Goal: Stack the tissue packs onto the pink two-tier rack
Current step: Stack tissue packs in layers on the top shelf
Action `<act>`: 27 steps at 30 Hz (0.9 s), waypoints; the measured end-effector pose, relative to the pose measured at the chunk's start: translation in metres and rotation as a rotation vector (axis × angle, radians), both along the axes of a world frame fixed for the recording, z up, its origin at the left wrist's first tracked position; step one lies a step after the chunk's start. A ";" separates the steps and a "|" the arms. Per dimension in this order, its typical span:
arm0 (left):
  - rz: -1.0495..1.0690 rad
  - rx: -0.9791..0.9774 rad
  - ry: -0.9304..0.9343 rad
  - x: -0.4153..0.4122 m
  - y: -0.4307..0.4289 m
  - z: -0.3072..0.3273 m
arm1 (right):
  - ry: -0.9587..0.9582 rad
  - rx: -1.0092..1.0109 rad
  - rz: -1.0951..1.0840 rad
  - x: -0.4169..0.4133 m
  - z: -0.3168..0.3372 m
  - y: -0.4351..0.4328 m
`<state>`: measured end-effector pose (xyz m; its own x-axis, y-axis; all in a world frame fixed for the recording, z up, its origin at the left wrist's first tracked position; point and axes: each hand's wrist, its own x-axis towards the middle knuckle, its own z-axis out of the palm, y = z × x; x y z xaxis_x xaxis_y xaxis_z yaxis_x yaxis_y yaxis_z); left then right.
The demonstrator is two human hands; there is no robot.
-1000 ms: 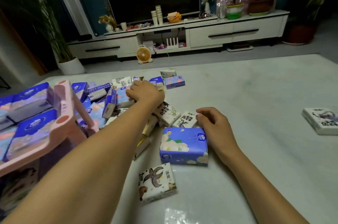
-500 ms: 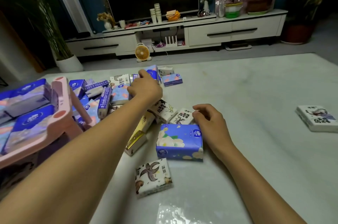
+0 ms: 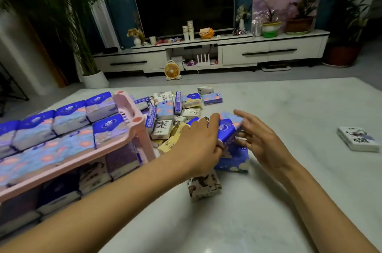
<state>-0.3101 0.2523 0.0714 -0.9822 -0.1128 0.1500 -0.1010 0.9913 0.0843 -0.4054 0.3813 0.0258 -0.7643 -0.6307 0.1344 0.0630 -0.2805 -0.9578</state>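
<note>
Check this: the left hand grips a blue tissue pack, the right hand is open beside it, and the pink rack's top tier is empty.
Wrong on the tier. The head view shows the pink rack with its top tier lined with rows of blue packs, not empty. The rest holds: the left hand grips a blue tissue pack and the right hand is open beside it.

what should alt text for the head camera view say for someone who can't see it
A person's left hand holds a blue tissue pack above a pile of packs on a pale table, the right hand open beside it. At left, a pink two-tier rack has blue packs on its top tier.
</note>
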 end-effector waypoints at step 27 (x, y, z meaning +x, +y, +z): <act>0.117 0.046 0.316 0.217 -0.110 0.080 | 0.049 -0.209 0.243 0.124 0.114 -0.080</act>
